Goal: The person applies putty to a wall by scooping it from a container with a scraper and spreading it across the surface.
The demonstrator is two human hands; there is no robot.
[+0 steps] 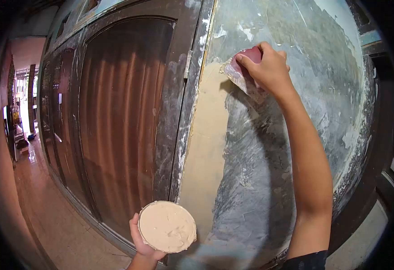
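My right hand (271,67) grips a reddish putty scraper (249,56), its pale-smeared edge held against or close to the grey wall (260,157); contact is hard to make out. Left of the scraper, a strip of beige putty (206,139) runs down the wall along the door frame. Low in the view, my left hand (145,240) holds a round container from below and the side. Beige putty (167,226) fills it almost to the rim, with a few marks on its surface. Most of the left fingers are hidden beneath the container.
A dark wooden door (125,103) with a glass panel and brown curtain stands left of the wall strip. Its worn frame (185,117) borders the putty. A tiled floor (62,211) leads back along a passage. Another dark frame (381,135) stands at the right.
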